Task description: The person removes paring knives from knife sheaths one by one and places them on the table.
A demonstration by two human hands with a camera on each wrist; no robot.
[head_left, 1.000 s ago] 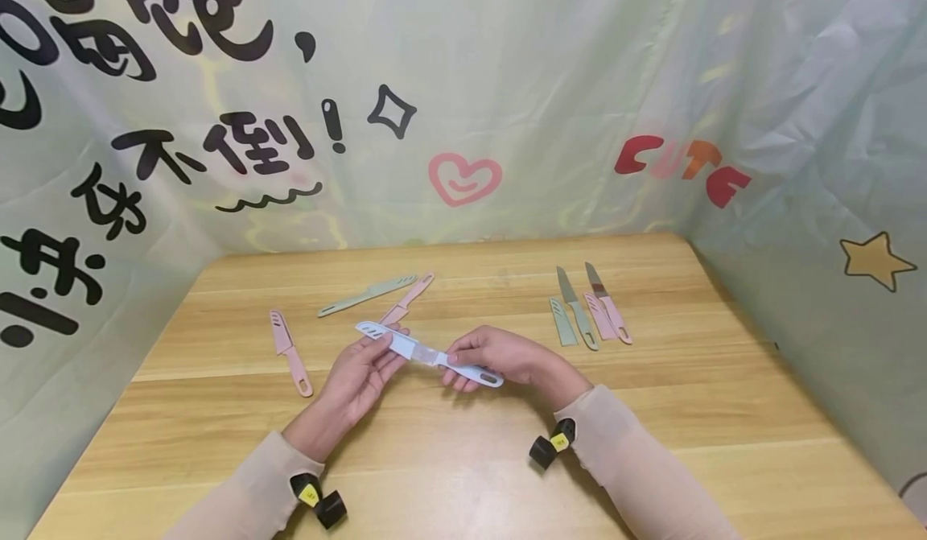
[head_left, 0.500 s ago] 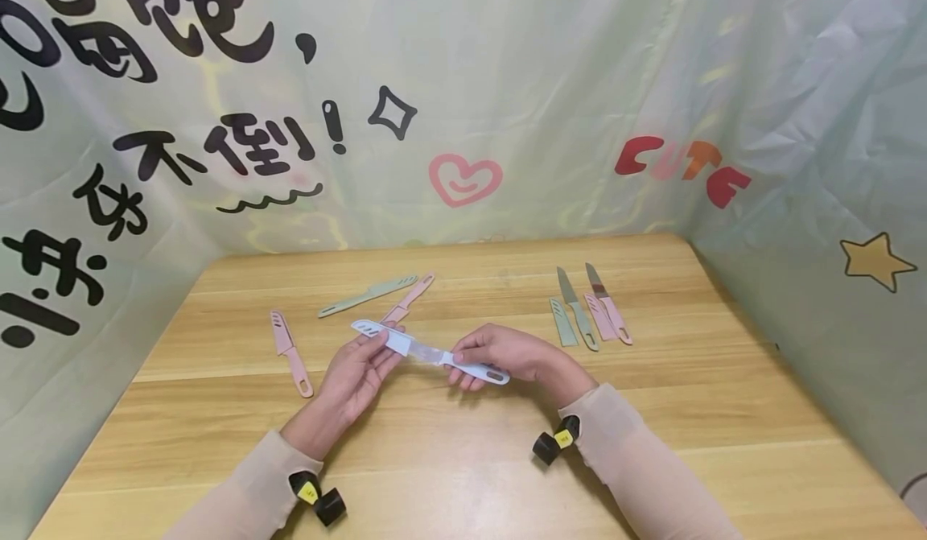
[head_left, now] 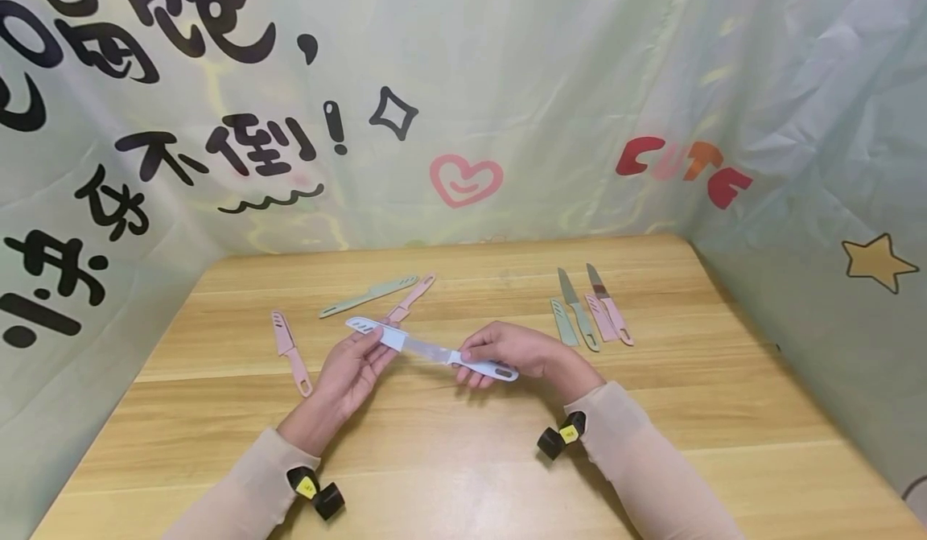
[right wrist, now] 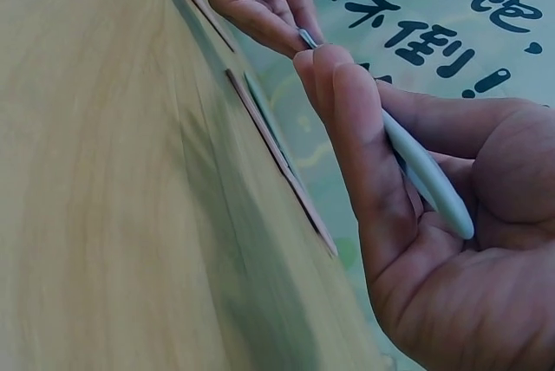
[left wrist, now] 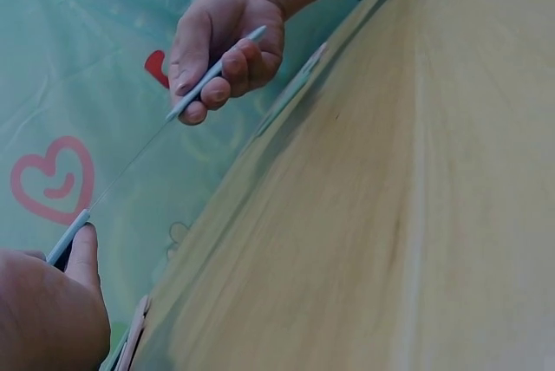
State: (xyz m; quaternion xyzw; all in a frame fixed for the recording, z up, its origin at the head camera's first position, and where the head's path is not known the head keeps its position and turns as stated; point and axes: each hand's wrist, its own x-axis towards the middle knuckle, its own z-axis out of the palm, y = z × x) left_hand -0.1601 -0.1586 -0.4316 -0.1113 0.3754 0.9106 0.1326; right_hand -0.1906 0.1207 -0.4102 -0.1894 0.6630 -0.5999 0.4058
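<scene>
On my feed, the knife [head_left: 429, 350] sits partly in its cover [head_left: 393, 339] above the table [head_left: 449, 459], between left hand [head_left: 353, 373] and right hand [head_left: 507, 348]. From it, a sheathed knife [head_left: 283, 337] lies at nine o'clock, a knife pair [head_left: 368, 297] at eleven; toward two o'clock, bare knives [head_left: 584, 328], each with a sheath [head_left: 562, 322] just left.

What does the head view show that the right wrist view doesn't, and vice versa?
Only the head view: the unsheathed green knife, the unsheathed pink knife, the pink heart and CUTE lettering.

Only the right wrist view: the palm side of the right hand, close up.

Both: the left hand, the right hand holding the pale blue handle, black lettering and the table.
</scene>
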